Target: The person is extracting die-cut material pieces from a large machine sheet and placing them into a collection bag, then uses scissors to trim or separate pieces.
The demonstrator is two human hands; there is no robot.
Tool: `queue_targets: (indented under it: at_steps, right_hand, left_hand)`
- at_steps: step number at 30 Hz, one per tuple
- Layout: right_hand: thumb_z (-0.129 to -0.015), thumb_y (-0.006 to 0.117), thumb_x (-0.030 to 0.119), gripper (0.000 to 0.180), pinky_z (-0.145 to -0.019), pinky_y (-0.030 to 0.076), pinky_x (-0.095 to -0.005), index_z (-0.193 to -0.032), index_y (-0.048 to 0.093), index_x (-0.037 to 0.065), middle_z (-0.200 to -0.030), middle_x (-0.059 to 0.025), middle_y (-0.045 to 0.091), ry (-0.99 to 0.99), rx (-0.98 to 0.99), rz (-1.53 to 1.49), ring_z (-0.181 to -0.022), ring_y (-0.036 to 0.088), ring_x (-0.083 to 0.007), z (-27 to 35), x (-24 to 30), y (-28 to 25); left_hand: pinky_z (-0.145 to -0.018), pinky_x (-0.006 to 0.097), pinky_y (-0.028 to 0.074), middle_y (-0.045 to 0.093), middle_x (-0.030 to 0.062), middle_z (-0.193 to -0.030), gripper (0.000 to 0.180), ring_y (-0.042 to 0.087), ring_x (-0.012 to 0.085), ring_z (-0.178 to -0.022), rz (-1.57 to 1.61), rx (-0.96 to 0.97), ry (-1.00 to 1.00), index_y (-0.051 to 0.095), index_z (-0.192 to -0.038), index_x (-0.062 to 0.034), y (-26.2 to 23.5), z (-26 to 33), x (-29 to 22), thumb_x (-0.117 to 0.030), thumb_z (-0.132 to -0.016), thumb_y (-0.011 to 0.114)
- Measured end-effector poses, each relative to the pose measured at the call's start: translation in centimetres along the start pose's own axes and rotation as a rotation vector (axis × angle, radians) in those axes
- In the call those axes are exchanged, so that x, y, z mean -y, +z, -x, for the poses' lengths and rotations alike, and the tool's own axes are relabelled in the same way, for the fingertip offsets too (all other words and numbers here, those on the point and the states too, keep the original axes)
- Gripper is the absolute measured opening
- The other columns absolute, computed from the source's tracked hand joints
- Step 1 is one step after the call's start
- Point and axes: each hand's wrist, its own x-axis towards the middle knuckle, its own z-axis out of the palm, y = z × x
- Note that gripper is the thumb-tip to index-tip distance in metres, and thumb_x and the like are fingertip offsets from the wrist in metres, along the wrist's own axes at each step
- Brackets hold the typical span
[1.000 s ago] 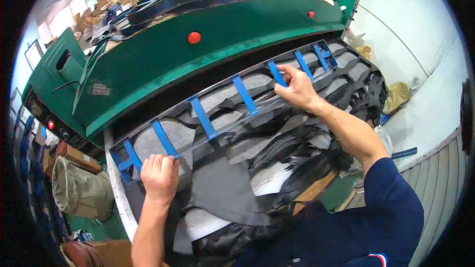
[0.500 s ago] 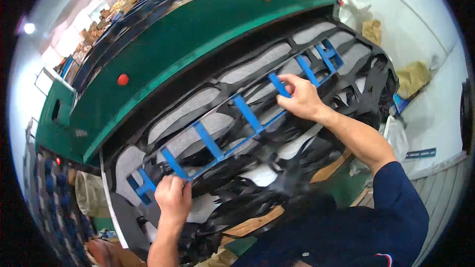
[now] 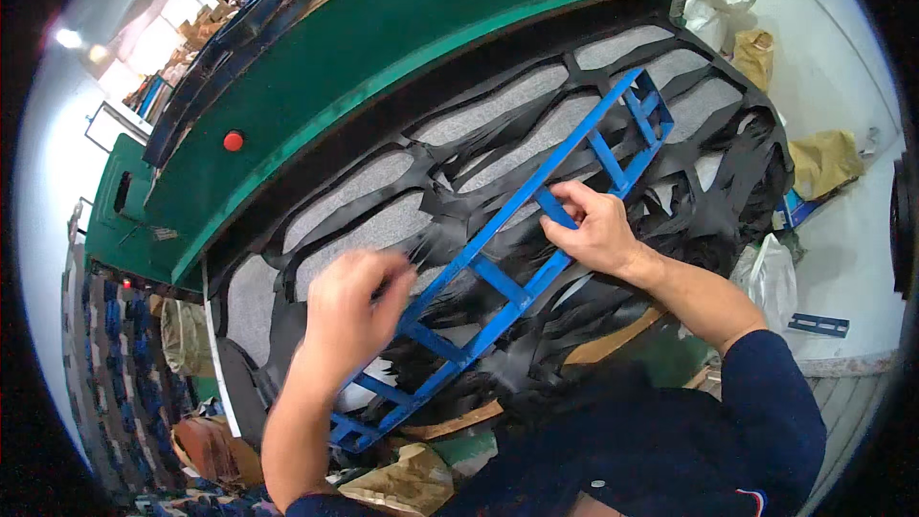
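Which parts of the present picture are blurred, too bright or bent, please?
Head view: the left hand is blurred, while the right hand on the blue frame looks sharper; head view, upper left: a lamp glares; head view, top: the green beam appears bowed, likely by fisheye distortion.

Right hand [image 3: 603, 230] gripping, left hand [image 3: 352, 304] loose

The left hand is blurred and half curled, its thumb pointing right; the left forearm [image 3: 299, 412] rises steeply from the near side. The right hand points left, pinching; its forearm [image 3: 704, 299] slants in from near right.
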Motion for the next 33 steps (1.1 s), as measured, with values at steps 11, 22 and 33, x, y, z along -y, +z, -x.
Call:
queue_targets:
  at_steps: [11,22,33]
  right_hand:
    - [-0.076,0.074,0.004,0.021,-0.049,0.041,-0.0208,-0.093,0.062,0.001,-0.064,0.0018,0.058,-0.066,-0.152,-0.07,-0.054,0.05,-0.0014,0.7,0.4,1.9]
    - [-0.074,0.077,0.012,0.023,-0.049,0.046,-0.0244,-0.092,0.066,0.004,-0.06,-0.0025,0.061,0.046,-0.16,-0.025,-0.052,0.057,-0.0063,1.0,-0.2,2.2]
    - [-0.079,0.075,0.008,0.019,-0.051,0.04,-0.0194,-0.094,0.064,0.002,-0.065,0.0061,0.058,0.113,-0.088,-0.015,-0.057,0.048,-0.0003,0.7,0.1,3.2]
  left_hand:
    - [-0.078,0.047,0.049,0.062,0.0143,-0.084,0.012,0.059,0.0351,-0.09,-0.128,0.236,0.097,0.066,-0.08,-0.004,14.4,-8.1,9.1,-0.016,-0.081,0.064]
    - [-0.072,0.045,0.049,0.063,0.0192,-0.083,0.009,0.061,0.0384,-0.082,-0.221,-0.069,-0.318,0.064,-0.081,-0.0008,0.8,4.3,20.6,-0.01,-0.081,0.065]
    - [-0.082,0.046,0.05,0.065,0.0239,-0.101,0.034,0.063,0.0392,-0.095,-0.462,-0.149,-0.638,0.061,-0.112,0.0015,-5.1,17.0,25.2,-0.017,-0.083,0.066]
